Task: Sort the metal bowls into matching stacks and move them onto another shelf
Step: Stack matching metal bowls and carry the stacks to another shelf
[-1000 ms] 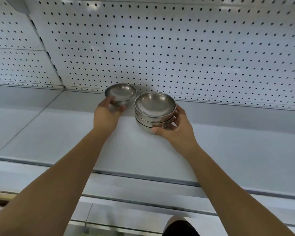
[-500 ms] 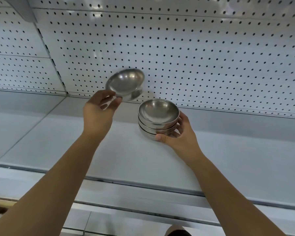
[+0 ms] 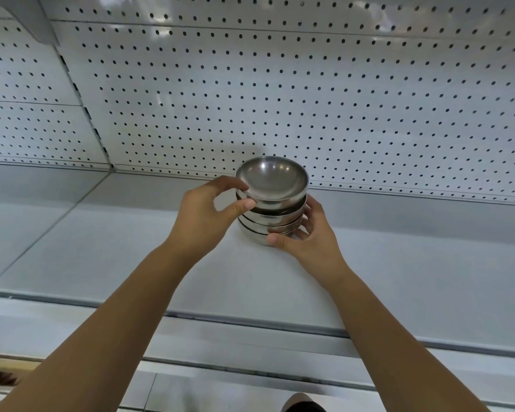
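Where the shelf ends at the rear, back panel (image 3: 309, 99): white pegboard with rows of dark holes, upright.
Shelf (image 3: 131, 263): pale grey, flat, joins the panel's foot.
Left hand (image 3: 202, 215): thumb and fingers pinch the near-left rim of the top bowl.
Right hand (image 3: 306, 236): curled round the right side of the stack, thumb across its lowest bowl.
Stack of bowls (image 3: 268, 224): metal, nested, upright on the shelf near the panel, between the hands.
Top bowl (image 3: 271, 179): metal, open side up, on the stack; whether fully seated cannot be told.
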A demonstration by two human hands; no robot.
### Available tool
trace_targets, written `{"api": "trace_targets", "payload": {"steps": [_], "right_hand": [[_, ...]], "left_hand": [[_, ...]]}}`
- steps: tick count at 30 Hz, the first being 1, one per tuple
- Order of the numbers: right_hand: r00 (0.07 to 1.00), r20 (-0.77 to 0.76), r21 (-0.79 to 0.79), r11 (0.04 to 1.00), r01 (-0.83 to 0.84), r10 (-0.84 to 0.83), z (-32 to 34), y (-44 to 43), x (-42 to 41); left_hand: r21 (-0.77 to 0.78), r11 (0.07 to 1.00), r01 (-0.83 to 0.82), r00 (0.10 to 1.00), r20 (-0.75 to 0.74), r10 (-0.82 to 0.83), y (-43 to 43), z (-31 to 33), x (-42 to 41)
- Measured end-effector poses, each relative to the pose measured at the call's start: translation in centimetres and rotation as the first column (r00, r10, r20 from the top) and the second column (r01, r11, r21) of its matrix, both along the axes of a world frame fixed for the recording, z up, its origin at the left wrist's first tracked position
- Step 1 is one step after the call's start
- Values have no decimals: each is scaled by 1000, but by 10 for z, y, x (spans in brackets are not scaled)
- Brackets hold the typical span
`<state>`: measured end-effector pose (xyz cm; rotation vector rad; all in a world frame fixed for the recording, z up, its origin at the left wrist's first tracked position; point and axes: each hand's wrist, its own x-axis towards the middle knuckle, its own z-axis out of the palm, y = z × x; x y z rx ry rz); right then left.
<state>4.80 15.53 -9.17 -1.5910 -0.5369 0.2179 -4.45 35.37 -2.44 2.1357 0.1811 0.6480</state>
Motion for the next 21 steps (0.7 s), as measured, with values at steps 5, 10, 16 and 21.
{"api": "trace_targets", "payload": {"steps": [5, 10, 16, 21], "right_hand": [[1000, -1, -4, 1000, 10, -10, 0, 0, 0], [1000, -3, -40, 999, 12, -12, -1, 1, 1], [1000, 4, -86, 996, 25, -25, -1, 1, 1], [999, -10, -85, 995, 47, -48, 0, 2, 1]], "left_hand": [[88, 996, 1, 1000, -8, -1, -1, -5, -3], [77, 997, 2, 1000, -26, 0, -4, -6, -5], [-156, 981, 115, 990, -59, -126, -3, -7, -8], [-297, 950, 93, 985, -114, -132, -1, -7, -1]]}}
